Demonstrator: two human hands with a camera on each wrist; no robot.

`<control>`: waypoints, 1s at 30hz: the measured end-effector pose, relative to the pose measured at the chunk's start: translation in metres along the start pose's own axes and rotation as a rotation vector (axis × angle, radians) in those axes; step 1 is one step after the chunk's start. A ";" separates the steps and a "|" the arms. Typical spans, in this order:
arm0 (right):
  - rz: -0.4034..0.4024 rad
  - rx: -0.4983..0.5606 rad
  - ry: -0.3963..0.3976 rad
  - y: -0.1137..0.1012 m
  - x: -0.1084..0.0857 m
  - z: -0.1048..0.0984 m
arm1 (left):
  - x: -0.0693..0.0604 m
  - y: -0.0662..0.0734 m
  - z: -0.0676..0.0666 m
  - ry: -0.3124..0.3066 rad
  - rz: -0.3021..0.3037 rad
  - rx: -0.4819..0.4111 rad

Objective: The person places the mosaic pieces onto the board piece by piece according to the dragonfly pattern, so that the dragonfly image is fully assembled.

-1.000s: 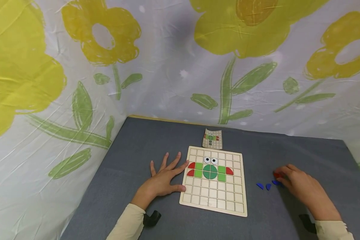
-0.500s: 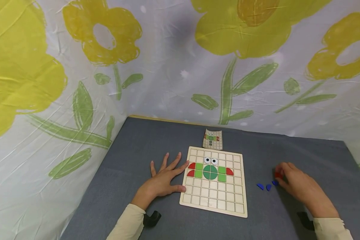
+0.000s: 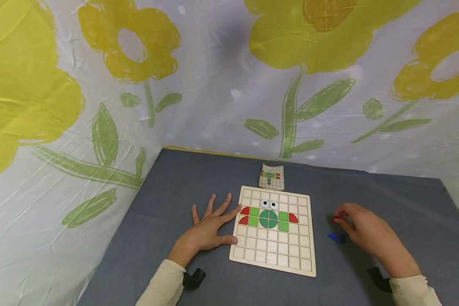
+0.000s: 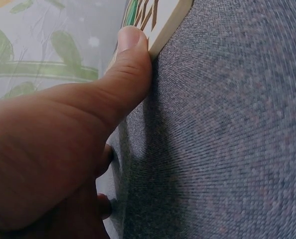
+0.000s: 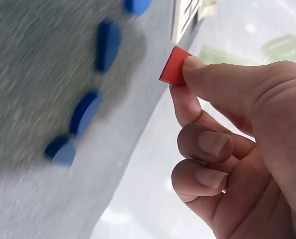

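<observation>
My right hand [image 3: 371, 236] pinches a small red piece [image 5: 173, 65] between thumb and index finger, above the table to the right of the board. Under and beside that hand lie several small blue pieces [image 5: 108, 46]; the head view shows only part of them. With fingers spread, my left hand [image 3: 206, 231] rests at the left edge of a square wooden grid board [image 3: 271, 257], its thumb [image 4: 130, 50] on the rim. Set in the grid are two eye pieces [image 3: 269, 204], a dark green circle [image 3: 268, 219], light green squares [image 3: 283, 221] and red pieces [image 3: 293, 218].
A small card [image 3: 272, 182] printed with a similar coloured figure lies just beyond the board's far edge. The table has a dark grey cloth [image 3: 214, 170]. Behind it hangs a pale curtain [image 3: 222, 85] with yellow flowers.
My right hand has lifted the red piece and carried it left, over the blue pieces. My left hand and the board have stayed in place.
</observation>
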State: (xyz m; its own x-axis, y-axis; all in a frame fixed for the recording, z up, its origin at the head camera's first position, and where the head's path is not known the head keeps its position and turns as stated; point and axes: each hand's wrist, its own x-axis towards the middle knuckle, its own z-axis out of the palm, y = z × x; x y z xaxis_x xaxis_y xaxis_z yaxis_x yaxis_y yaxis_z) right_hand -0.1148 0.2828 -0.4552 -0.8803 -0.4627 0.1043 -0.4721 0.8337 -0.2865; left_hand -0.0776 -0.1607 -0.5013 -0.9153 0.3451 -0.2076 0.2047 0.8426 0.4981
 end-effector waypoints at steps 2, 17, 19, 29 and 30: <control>-0.006 -0.001 0.002 -0.007 0.004 0.001 | 0.000 0.000 0.000 0.001 0.000 -0.001; -0.060 0.093 -0.031 -0.047 0.023 0.024 | 0.001 0.000 -0.002 -0.004 -0.002 0.011; -0.064 0.100 -0.036 -0.051 0.025 0.027 | 0.001 0.000 -0.002 -0.005 -0.005 0.011; -0.080 0.138 -0.074 -0.068 0.034 0.042 | 0.000 0.000 0.000 -0.013 -0.009 0.000; -0.084 0.139 -0.070 -0.069 0.034 0.043 | 0.000 0.000 0.000 -0.011 -0.008 0.000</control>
State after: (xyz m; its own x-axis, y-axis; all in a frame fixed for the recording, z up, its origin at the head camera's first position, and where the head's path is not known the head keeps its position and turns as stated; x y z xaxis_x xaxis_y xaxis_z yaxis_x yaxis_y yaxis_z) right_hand -0.1106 0.1964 -0.4731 -0.8302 -0.5534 0.0679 -0.5290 0.7433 -0.4094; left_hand -0.0778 -0.1609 -0.5010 -0.9128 0.3433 -0.2211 0.1976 0.8452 0.4966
